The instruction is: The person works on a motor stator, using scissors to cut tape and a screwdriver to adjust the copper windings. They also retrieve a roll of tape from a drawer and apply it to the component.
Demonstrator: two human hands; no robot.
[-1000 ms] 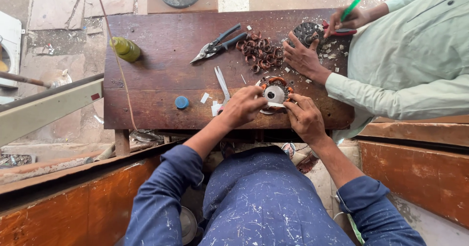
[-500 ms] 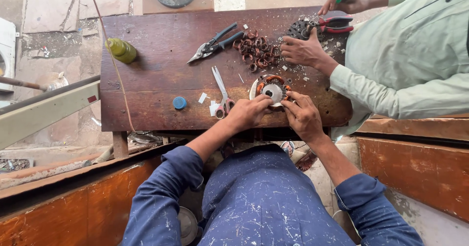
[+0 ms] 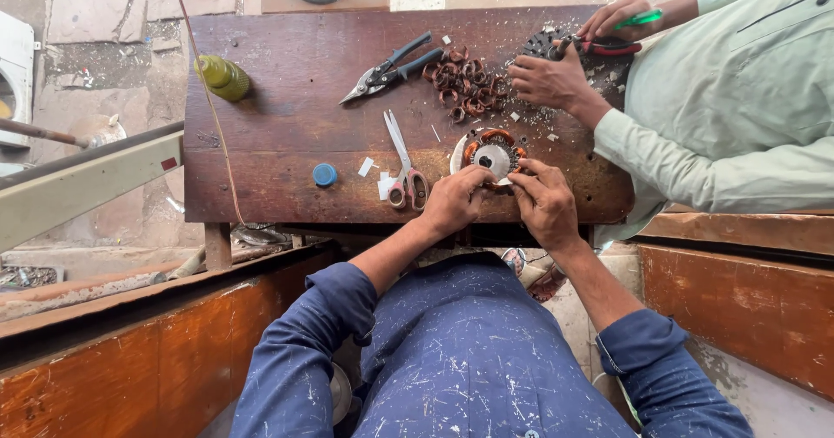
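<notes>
bright even daylight, soft shadows, edges bowed

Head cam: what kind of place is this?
Likely a small motor-winding repair workshop. On a worn wooden bench both hands, left and right, work a round stator with copper coils; loose coils, snips and scissors lie nearby. A co-worker handles a second stator.

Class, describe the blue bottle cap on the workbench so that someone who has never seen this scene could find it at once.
Start at the dark wooden workbench and look along its near edge, left of the scissors. The blue cap lies there alone on bare wood. It is the only small, round, bright blue thing on the bench; the scraps beside it are white and flat.
</notes>
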